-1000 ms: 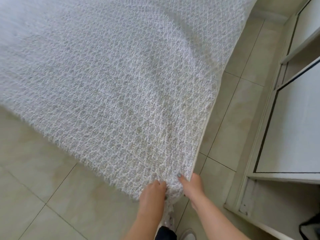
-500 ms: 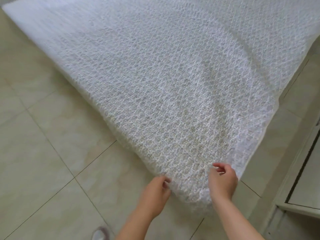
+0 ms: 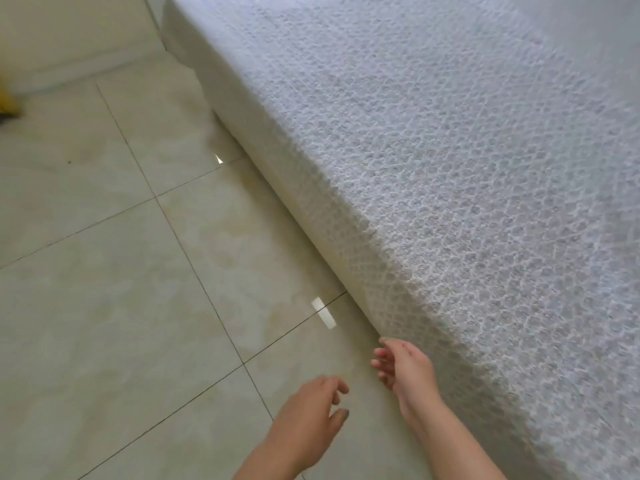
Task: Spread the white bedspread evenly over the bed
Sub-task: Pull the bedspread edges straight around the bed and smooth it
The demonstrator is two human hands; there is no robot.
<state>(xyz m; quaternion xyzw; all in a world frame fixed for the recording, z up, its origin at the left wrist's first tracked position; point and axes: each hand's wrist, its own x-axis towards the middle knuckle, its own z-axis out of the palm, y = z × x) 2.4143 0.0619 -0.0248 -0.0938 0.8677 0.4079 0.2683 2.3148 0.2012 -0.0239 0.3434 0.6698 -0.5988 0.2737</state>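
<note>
Here the white bedspread point(image 3: 450, 168) runs lengthwise from lower right to upper left.

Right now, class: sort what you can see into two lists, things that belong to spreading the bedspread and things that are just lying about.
Belongs to the job:
white bedspread, draped over the bed
left hand, open, holding nothing
right hand, open beside the hanging edge

Just there:
tiled floor
yellow object at far left, unclear what
wall
</note>
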